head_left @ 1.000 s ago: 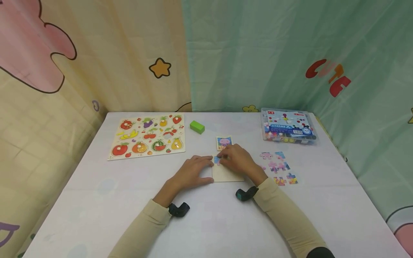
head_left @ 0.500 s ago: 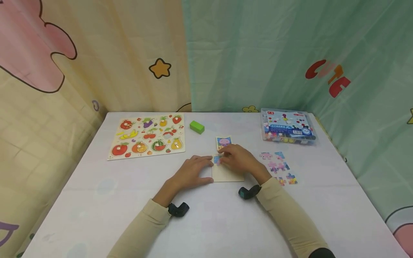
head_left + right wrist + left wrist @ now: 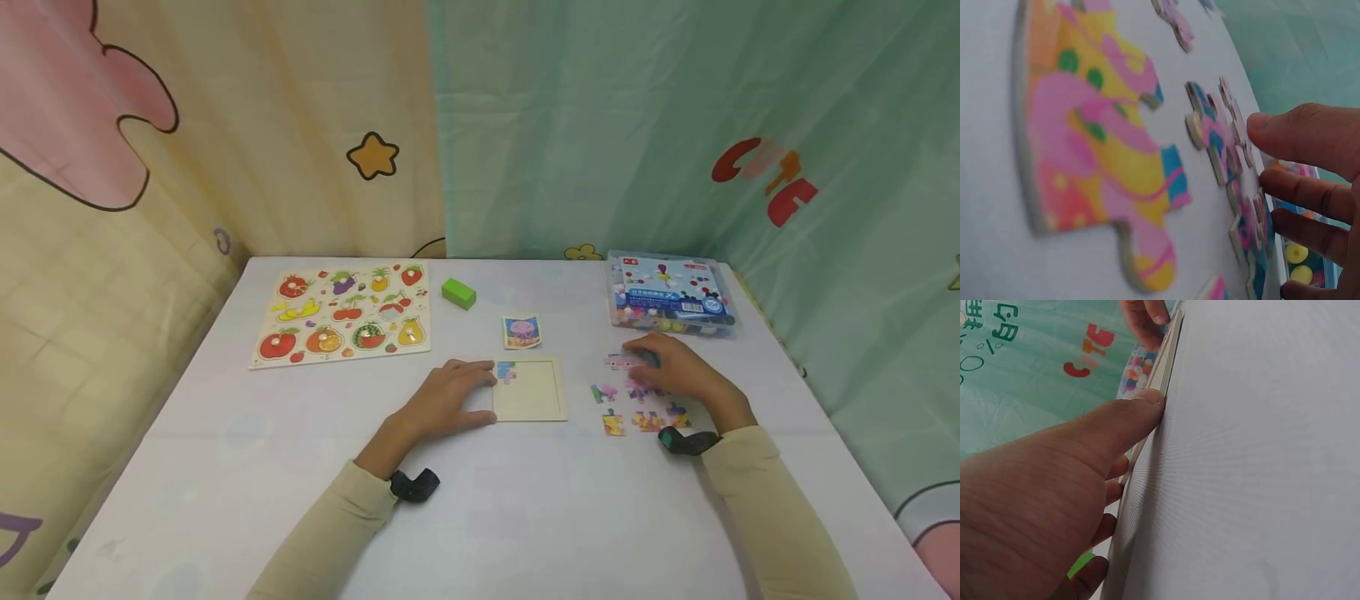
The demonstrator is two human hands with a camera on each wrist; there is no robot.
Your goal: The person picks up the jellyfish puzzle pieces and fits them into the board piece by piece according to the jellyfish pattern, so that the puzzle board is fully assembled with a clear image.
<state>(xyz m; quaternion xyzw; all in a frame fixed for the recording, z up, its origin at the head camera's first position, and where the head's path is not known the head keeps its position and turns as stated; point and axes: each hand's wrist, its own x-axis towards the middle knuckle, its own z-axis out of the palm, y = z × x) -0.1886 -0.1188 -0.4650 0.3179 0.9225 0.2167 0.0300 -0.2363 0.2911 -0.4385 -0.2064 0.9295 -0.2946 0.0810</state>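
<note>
A shallow wooden puzzle tray (image 3: 534, 400) lies flat on the white table, with blue-and-pink jigsaw work (image 3: 506, 372) fitted in its upper left corner. My left hand (image 3: 444, 402) rests against the tray's left edge, fingers spread along it and thumb at the lower corner. To the right of the tray, my right hand (image 3: 678, 371) hovers over or touches several loose jigsaw pieces (image 3: 613, 425). In the right wrist view its thumb and fingers are apart, close to a pink piece (image 3: 1240, 122); a yellow-and-pink piece (image 3: 1097, 134) lies nearer the camera.
A small picture card (image 3: 521, 332) lies just behind the tray. Further back are a green block (image 3: 459, 294), a fruit knob board (image 3: 339, 317) at the left and a clear plastic box of colored parts (image 3: 670, 293) at the right. Curtains hang behind the table.
My right hand has left the tray and moved right to the loose pieces, uncovering the tray's fitted corner and the picture card. The left hand has stayed at the tray edge.
</note>
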